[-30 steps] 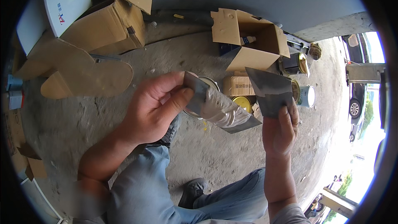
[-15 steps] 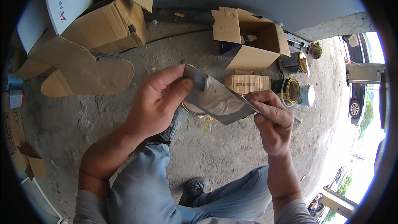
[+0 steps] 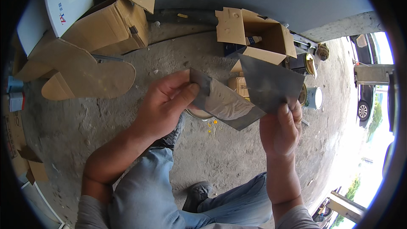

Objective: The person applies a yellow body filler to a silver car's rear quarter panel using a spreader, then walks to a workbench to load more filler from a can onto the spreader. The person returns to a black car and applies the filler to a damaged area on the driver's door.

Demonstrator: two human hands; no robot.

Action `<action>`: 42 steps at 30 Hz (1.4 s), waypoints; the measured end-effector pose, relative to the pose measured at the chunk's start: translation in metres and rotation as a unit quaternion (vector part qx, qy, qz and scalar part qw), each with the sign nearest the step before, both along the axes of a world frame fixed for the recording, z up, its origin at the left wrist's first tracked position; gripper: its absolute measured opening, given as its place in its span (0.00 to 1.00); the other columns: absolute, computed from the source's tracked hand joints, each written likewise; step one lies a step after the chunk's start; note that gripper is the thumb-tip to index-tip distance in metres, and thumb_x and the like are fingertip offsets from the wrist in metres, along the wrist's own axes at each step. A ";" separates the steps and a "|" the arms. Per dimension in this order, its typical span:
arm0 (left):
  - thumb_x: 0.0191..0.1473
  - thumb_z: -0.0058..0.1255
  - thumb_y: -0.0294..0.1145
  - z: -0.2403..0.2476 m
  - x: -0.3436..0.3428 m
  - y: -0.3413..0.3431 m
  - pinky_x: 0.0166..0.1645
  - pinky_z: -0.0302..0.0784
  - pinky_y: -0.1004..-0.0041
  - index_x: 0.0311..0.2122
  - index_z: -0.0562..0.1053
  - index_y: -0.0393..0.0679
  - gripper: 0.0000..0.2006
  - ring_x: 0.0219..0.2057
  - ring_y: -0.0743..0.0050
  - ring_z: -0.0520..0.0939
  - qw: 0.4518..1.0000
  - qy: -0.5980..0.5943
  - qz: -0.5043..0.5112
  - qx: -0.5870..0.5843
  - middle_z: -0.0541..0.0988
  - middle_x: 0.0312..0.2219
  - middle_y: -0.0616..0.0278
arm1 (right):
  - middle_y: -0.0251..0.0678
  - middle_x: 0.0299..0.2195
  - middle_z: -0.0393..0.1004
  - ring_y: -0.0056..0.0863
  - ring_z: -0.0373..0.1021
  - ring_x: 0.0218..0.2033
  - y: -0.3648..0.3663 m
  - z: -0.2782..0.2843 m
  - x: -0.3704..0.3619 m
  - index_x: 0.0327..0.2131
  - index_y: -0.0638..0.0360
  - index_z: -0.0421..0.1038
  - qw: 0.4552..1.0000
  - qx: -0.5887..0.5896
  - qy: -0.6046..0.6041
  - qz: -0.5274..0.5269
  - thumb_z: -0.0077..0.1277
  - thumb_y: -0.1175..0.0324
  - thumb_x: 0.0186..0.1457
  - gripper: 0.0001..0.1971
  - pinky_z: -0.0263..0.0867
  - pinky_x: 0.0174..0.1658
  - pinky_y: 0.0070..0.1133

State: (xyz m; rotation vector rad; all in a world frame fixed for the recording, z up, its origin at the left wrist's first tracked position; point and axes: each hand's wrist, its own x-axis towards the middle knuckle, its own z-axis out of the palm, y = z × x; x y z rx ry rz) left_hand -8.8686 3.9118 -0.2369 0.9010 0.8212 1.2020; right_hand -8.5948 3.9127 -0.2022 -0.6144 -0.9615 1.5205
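Note:
My left hand [image 3: 167, 101] pinches one end of a flat grey putty scraper [image 3: 201, 83] between thumb and fingers. A thick smear of beige putty [image 3: 229, 101] covers the middle of that blade. My right hand [image 3: 280, 129] grips a second scraper [image 3: 271, 80], a dark, four-sided metal sheet, by its lower edge with the thumb on the near face. This sheet stands tilted up, its broad face turned toward me. Its lower left edge lies over or close to the far end of the putty-covered blade; whether they touch I cannot tell.
Below the blades, a round can [image 3: 198, 113] stands partly hidden by my left hand. An open cardboard box [image 3: 265, 55] sits ahead, with a white bucket [image 3: 313, 98] to its right. At left are a large carton [image 3: 101, 25] and a cut cardboard sheet [image 3: 93, 78] on the concrete floor.
The right scraper has turned from nearly edge-on to face me and risen up off the other blade. My left hand and its scraper have barely moved.

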 end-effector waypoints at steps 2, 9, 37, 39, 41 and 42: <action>0.71 0.48 0.29 -0.002 0.001 0.000 0.46 0.85 0.75 0.50 0.76 0.36 0.10 0.40 0.83 0.84 1.000 0.013 -0.007 0.007 0.83 0.39 0.66 | 0.45 0.56 0.77 0.36 0.71 0.60 0.000 0.000 -0.002 0.57 0.55 0.78 0.998 0.036 -0.006 0.054 0.54 0.75 0.66 0.16 0.62 0.66 0.36; 0.70 0.48 0.28 -0.001 -0.015 -0.001 0.46 0.87 0.73 0.51 0.76 0.37 0.10 0.41 0.79 0.86 0.997 -0.031 0.066 0.007 0.84 0.40 0.65 | 0.45 0.53 0.77 0.37 0.72 0.56 0.008 -0.002 0.018 0.56 0.57 0.78 0.985 0.094 -0.134 0.053 0.55 0.76 0.65 0.17 0.64 0.61 0.33; 0.69 0.47 0.25 -0.011 -0.016 -0.003 0.40 0.87 0.77 0.49 0.77 0.37 0.09 0.40 0.80 0.85 0.995 0.082 0.059 -0.002 0.83 0.39 0.64 | 0.42 0.44 0.80 0.28 0.77 0.42 0.012 -0.005 0.003 0.50 0.66 0.81 0.880 0.118 -0.448 0.106 0.54 0.86 0.56 0.18 0.71 0.44 0.23; 0.69 0.47 0.25 -0.009 -0.017 -0.004 0.40 0.87 0.77 0.49 0.77 0.36 0.09 0.40 0.80 0.85 0.997 0.064 0.050 -0.005 0.83 0.39 0.64 | 0.41 0.43 0.81 0.28 0.78 0.40 0.013 -0.012 0.008 0.51 0.67 0.80 0.849 0.159 -0.495 0.094 0.54 0.85 0.57 0.17 0.72 0.44 0.22; 0.69 0.47 0.25 -0.007 -0.020 -0.003 0.41 0.87 0.76 0.49 0.76 0.36 0.09 0.40 0.80 0.85 0.998 0.065 0.021 0.004 0.83 0.39 0.63 | 0.40 0.42 0.81 0.29 0.79 0.39 0.014 -0.021 0.010 0.53 0.67 0.78 0.871 0.084 -0.485 -0.007 0.54 0.84 0.59 0.18 0.74 0.44 0.21; 0.69 0.47 0.25 -0.007 -0.021 -0.002 0.42 0.87 0.76 0.49 0.76 0.35 0.09 0.40 0.79 0.85 0.998 0.064 0.010 0.001 0.83 0.39 0.63 | 0.40 0.42 0.81 0.29 0.79 0.38 0.013 -0.026 0.010 0.55 0.67 0.76 0.890 -0.036 -0.448 -0.080 0.55 0.84 0.60 0.19 0.75 0.45 0.20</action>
